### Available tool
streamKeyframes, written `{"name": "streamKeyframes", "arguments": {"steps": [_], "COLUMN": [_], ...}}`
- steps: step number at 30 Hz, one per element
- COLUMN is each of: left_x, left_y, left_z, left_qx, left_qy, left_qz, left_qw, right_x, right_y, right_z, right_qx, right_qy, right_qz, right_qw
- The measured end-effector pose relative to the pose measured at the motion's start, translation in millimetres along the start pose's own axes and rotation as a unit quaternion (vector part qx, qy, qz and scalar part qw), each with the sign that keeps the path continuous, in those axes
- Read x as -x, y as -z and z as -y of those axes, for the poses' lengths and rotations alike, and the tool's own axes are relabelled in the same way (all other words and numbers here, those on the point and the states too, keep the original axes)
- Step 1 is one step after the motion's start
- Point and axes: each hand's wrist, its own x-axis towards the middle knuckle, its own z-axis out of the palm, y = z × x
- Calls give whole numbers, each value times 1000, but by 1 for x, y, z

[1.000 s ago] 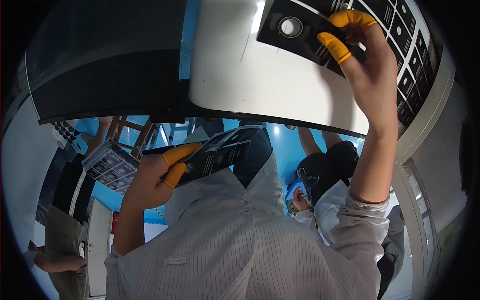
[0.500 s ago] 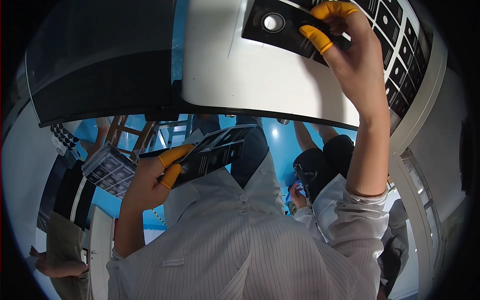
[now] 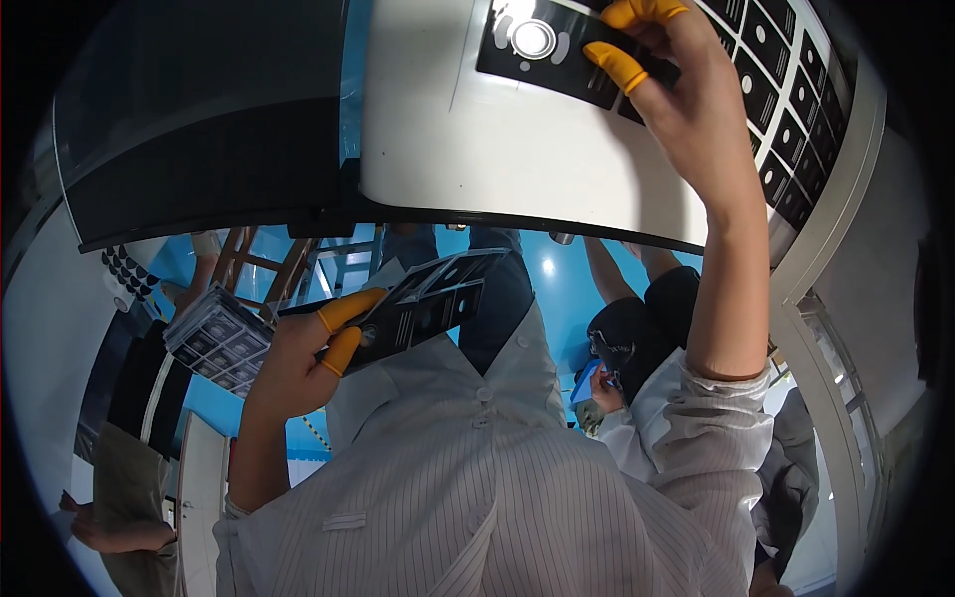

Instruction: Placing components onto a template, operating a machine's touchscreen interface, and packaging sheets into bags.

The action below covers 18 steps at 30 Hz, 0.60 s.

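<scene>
Blue flooring showed behind everything, under a white curved panel (image 3: 517, 149) that filled the upper middle, with a dark curved cover (image 3: 199, 119) just left of it. Along the panel's right edge ran a column of small black rectangular labels (image 3: 786, 109). At the panel's top lay a black label strip (image 3: 557, 50) with a round silver button; the right hand (image 3: 686, 109), orange cots on its fingertips, pressed thumb and forefinger flat on that strip. Below the panel, the left hand (image 3: 298, 363) pinched a black sticker sheet (image 3: 423, 308) between cotted fingers. Left of it sat a stack of printed sheets (image 3: 214, 338).
</scene>
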Motion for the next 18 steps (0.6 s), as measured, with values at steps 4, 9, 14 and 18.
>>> {"name": "streamKeyframes", "arguments": {"steps": [4, 9, 14, 18], "left_x": [3, 11, 28, 48], "left_y": [2, 8, 21, 43], "left_z": [-6, -24, -57, -75], "left_qx": [1, -1, -90, -61], "left_qy": [11, 13, -10, -67], "left_qz": [0, 5, -10, -36], "left_qw": [1000, 1000, 996, 995], "right_x": [-3, 30, 63, 76], "right_y": [1, -13, -46, -41], "right_z": [-1, -52, -26, -5], "right_qx": [21, 54, 200, 237], "right_qy": [-24, 128, 178, 101], "right_qz": [38, -196, -235, -149], "right_qw": [999, 971, 934, 955]}}
